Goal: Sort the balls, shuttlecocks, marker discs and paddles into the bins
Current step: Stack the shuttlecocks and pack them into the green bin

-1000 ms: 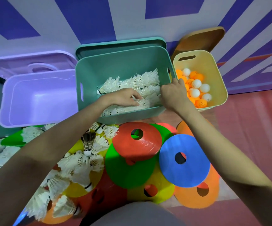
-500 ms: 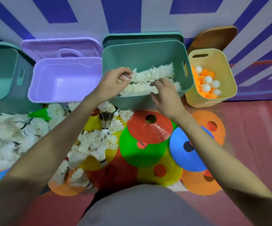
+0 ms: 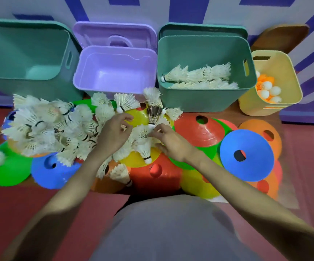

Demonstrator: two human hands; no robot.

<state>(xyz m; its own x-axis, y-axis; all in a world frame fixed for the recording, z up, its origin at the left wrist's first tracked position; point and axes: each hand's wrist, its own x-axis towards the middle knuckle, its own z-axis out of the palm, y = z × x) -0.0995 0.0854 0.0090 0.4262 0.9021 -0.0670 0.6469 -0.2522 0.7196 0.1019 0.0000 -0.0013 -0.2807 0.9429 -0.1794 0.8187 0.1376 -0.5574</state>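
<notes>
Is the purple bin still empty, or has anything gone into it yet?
Empty. The purple bin shows only its bare floor and walls; shuttlecocks sit in the green bin to its right.

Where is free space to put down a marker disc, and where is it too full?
Free: the purple bin between the two green bins, and the far-left green bin. Crowded: the shuttlecock heap and the overlapping marker discs in front of the bins.
</notes>
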